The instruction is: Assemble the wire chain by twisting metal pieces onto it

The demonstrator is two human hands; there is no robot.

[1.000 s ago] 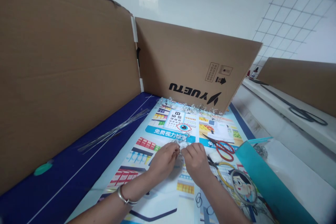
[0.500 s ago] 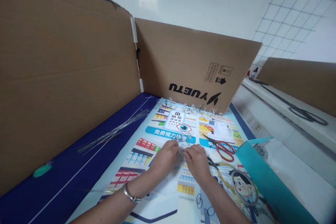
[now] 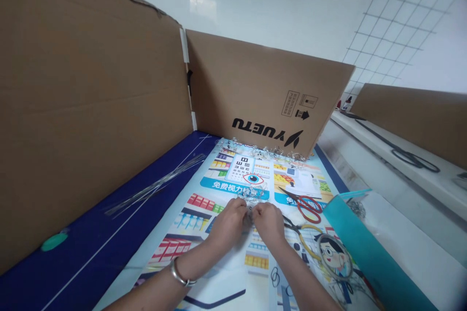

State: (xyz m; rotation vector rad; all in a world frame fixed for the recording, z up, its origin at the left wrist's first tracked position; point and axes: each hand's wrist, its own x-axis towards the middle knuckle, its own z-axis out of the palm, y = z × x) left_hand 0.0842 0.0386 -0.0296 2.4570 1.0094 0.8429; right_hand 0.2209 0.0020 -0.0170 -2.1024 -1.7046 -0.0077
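Note:
My left hand (image 3: 229, 221) and my right hand (image 3: 269, 223) are close together over the printed mat, fingertips pinched. Between them they hold a beaded wire piece (image 3: 252, 193), thin wire with small clear beads; its tangled far end shows just beyond the fingers. The exact spot each hand pinches is hidden by the fingers. A silver bangle (image 3: 179, 273) circles my left wrist. Right of my right hand lie scissors with red handles (image 3: 310, 209) and yellow-handled pliers (image 3: 305, 240). A roll of clear tape (image 3: 334, 256) is farther right.
Straight wires (image 3: 156, 184) lie on the blue cloth at left. More beaded wire pieces (image 3: 270, 153) line the foot of the cardboard panel (image 3: 262, 82). A teal box (image 3: 372, 248) stands at right. Black rings (image 3: 275, 277) lie near my right forearm. A green patch (image 3: 54, 241) is at far left.
My right hand's fingers have curled in and turned slightly at the beaded wire. Both hands stay close together. The whole view has shifted a little.

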